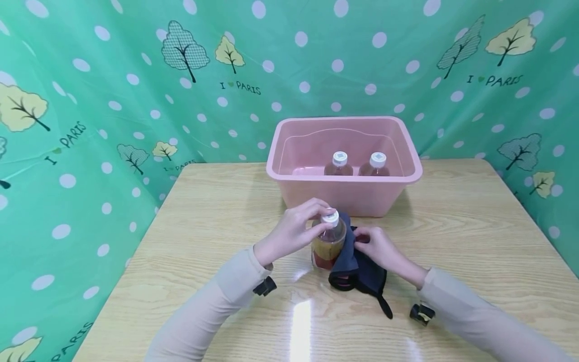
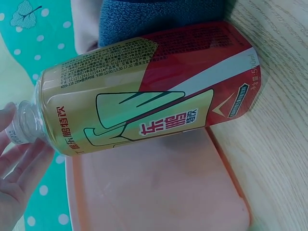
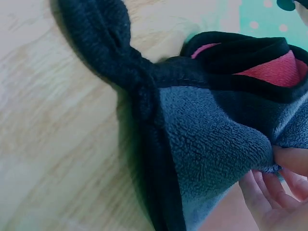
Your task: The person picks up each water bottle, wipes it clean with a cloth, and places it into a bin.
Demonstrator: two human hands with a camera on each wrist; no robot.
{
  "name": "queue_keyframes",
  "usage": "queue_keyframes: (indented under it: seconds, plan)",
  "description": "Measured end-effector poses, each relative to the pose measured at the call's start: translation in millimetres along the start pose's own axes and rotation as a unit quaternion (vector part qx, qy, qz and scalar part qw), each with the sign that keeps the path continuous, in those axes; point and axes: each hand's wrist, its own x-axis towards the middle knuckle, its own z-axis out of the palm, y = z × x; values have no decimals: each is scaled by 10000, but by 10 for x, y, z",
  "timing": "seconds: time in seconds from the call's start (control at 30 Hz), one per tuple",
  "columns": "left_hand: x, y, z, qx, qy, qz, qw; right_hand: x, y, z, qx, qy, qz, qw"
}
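A plastic drink bottle [image 1: 326, 250] with a gold and red label stands on the table in front of the pink bin. My left hand [image 1: 300, 226] grips it by its white cap [image 1: 330, 217], thumb on one side and fingers on the other. In the left wrist view the label of the bottle [image 2: 159, 91] shows fully. Just right of the bottle is a dark grey-blue cloth [image 1: 362, 266] with black edging, a hanging loop and a pink inner side. My right hand [image 1: 379, 247] pinches a fold of this cloth [image 3: 207, 139] between thumb and fingers, close against the bottle.
Behind the hands stands a pink plastic bin [image 1: 344, 196], holding two more white-capped bottles [image 1: 340, 163] at its right half. The wooden table [image 1: 217, 216] runs up to a green dotted curtain [image 1: 289, 70] at the back and sides.
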Motion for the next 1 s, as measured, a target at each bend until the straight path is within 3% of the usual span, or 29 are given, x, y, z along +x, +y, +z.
queue_keyframes:
  seconds: [0.43, 0.87, 1.0]
  plan:
    - [2, 4, 8, 62, 38, 8, 10000, -43, -212, -134, 297, 592, -208, 9976]
    - [-5, -21, 16, 90, 64, 49, 9999, -24, -347, -227, 313, 977, -704, 9922]
    - [-5, -21, 15, 104, 68, 55, 9999, -14, -360, -229, 346, 961, -673, 9925]
